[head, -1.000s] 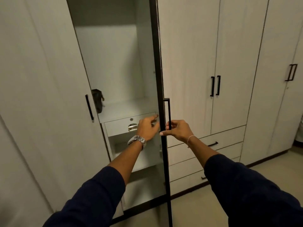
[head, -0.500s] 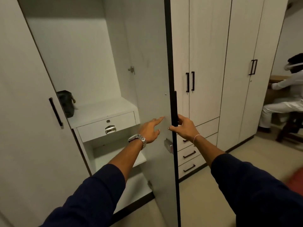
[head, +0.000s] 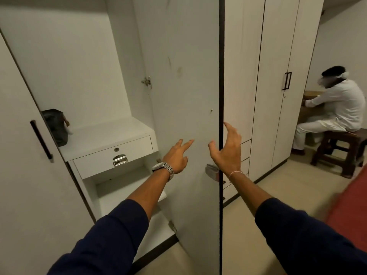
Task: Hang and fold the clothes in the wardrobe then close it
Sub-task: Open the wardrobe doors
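Note:
The white wardrobe door [head: 184, 92] stands wide open, its dark edge facing me. My left hand [head: 177, 155], with a watch on the wrist, reaches toward the door's inner face with straight fingers. My right hand [head: 226, 149] hovers at the door's edge with spread, relaxed fingers and holds nothing. Inside the wardrobe are a white shelf [head: 107, 133], a drawer [head: 113, 155] with a metal pull, and lower shelves. No clothes are visible.
A dark bag [head: 56, 126] sits on the shelf at the left. The closed left door [head: 23, 155] has a black handle. More closed wardrobe doors [head: 278, 76] stand to the right. A person in white [head: 335, 108] sits on a wooden stool at the far right. A red surface [head: 349, 205] lies at right.
The door has swung from partly open to wide open. My right hand has let go of the door handle and now hovers with spread fingers. The view has turned right.

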